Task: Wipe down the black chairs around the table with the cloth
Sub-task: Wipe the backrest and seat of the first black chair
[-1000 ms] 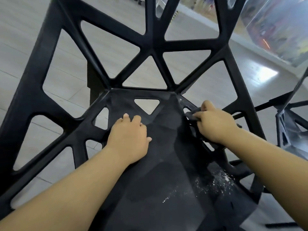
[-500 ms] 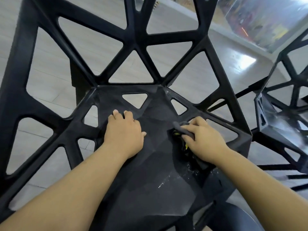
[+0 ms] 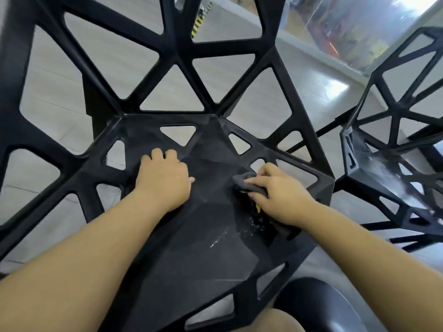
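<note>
The chair (image 3: 203, 236) is being steadied by the empty, flat left hand (image 3: 163, 182) at 9 o'clock so that the cloth (image 3: 248, 184), being gripped by the right hand (image 3: 281, 194) at 3 o'clock, presses firmly.

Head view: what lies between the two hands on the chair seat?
Only bare black seat between the left hand and the right hand, which holds the cloth; the head view shows nothing else there.
</note>
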### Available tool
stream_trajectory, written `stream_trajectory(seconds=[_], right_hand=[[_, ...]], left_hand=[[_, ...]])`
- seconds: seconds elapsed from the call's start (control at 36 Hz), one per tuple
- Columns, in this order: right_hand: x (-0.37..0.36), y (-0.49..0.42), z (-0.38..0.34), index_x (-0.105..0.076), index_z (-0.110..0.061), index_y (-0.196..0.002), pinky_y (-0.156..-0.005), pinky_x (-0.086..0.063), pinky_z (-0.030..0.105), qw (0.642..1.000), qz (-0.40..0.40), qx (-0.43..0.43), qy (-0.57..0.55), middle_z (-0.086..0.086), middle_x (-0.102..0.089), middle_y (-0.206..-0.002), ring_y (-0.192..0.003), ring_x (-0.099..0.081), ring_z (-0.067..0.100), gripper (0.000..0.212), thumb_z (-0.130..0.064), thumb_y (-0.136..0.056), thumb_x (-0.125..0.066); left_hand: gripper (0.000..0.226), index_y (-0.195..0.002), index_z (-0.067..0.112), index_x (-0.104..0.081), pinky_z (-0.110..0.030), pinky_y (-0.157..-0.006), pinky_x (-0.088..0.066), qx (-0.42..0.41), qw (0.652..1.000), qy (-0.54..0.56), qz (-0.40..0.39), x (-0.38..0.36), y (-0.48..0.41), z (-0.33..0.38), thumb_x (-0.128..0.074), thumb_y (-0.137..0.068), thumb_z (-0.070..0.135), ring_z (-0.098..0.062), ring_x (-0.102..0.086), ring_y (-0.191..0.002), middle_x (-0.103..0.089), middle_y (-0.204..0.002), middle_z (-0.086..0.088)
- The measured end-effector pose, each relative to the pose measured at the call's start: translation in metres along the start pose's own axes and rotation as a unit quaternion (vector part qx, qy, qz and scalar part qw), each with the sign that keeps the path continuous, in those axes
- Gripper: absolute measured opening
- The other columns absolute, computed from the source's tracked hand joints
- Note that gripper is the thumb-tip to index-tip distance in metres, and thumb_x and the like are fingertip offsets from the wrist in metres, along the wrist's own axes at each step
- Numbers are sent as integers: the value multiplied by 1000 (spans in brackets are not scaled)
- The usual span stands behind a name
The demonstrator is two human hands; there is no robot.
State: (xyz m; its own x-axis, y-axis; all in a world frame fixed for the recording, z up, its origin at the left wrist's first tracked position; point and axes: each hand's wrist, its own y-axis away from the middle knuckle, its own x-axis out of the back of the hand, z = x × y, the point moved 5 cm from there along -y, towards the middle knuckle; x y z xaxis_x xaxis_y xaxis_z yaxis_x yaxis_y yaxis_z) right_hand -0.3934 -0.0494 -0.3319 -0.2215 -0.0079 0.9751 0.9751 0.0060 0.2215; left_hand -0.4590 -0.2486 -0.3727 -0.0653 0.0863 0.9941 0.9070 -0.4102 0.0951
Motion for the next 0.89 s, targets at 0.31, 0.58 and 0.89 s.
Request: stream_trajectory(seconds=[0.31, 0.58, 0.89], right_hand=[[6, 5, 42, -61, -24, -123, -75, -43, 33, 969, 185, -159, -41, -1, -43, -120, -99, -55, 25, 35, -37, -92, -52], [-9, 12, 12, -64, -33, -118, -76, -48, 35, 980, 155, -84, -92, -8, -47, -112, -94, -56, 19, 29, -38, -92, -53], [-12, -15, 4, -63, -28, -118, -68, -44, 32, 977, 179, -100, -66, -5, -45, -116, -94, -55, 21, 31, -39, -94, -46]], left_hand=[[53, -132, 29, -48, -33, -97, -37, -123, 988, 88, -17, 5, 57, 38, -28, -93, 59, -21, -37, -123, -37, -139, 6], [118, -151, 25, -11, -29, -114, 8, -134, 972, 180, -65, -3, 134, 22, 0, -57, 94, -12, 2, -145, 0, -157, 11], [127, -151, 16, -3, -42, -117, 9, -157, 979, 114, -65, -8, 131, 25, -31, -54, 91, -19, 14, -144, 9, -158, 2]])
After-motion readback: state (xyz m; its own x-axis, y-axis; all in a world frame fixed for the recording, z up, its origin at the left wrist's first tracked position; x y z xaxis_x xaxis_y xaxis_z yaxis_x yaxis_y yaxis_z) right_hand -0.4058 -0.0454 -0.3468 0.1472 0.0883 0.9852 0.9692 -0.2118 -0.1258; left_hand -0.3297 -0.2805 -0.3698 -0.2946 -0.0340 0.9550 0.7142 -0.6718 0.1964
